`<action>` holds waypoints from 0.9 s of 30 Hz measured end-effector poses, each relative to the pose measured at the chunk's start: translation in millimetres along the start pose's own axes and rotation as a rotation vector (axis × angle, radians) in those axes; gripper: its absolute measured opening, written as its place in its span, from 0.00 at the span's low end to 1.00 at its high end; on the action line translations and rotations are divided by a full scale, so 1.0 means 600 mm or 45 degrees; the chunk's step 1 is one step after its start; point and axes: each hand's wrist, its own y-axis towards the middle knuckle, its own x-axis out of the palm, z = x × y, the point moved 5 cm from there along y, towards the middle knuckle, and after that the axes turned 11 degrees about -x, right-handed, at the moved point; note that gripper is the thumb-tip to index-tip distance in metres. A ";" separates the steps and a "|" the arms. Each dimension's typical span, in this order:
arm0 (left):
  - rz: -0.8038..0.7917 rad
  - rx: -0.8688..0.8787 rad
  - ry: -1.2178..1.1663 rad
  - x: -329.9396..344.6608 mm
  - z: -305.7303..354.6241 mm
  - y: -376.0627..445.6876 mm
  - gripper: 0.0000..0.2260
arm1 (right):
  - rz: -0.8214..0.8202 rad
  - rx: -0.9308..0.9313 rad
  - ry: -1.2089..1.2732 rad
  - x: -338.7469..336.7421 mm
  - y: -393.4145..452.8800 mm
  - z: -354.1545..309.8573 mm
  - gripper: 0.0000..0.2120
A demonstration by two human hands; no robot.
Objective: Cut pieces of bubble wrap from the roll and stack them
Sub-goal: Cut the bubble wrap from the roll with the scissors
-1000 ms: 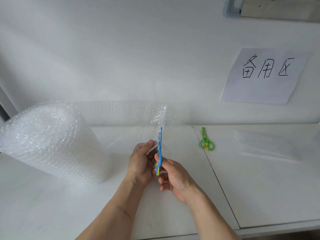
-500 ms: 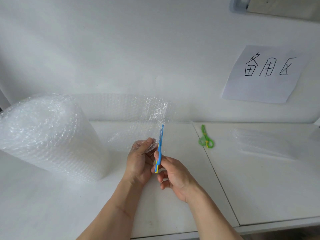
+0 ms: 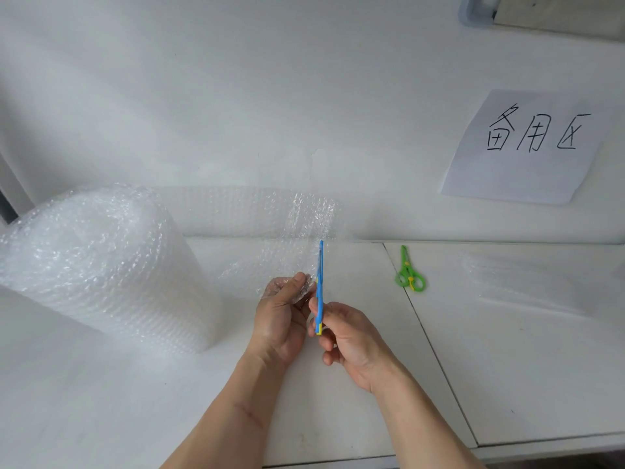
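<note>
A big roll of clear bubble wrap lies at the left of the white table. Its loose sheet runs right along the wall and down toward me. My left hand pinches the near edge of that sheet between thumb and fingers. My right hand grips blue and yellow scissors just right of the left hand, blades pointing away from me into the sheet. A flat stack of cut bubble wrap pieces rests on the table at the right.
Green scissors lie on the table beyond my right hand, next to a seam between two tabletops. A paper sign with handwriting hangs on the wall at right. The table's front edge runs near my forearms.
Both hands and the blue scissors have stayed close together at the sheet's edge; the scissors shifted slightly away from me along the sheet. The view tilted a little.
</note>
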 end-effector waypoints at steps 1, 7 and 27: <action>-0.003 0.000 -0.011 0.000 0.000 0.001 0.14 | 0.002 0.000 0.002 0.000 0.000 0.000 0.14; 0.009 0.024 -0.068 -0.006 -0.001 0.006 0.13 | 0.046 0.010 0.025 -0.004 0.010 -0.005 0.17; 0.038 0.019 -0.107 -0.005 0.000 0.001 0.11 | 0.052 0.006 0.011 -0.009 0.030 -0.015 0.15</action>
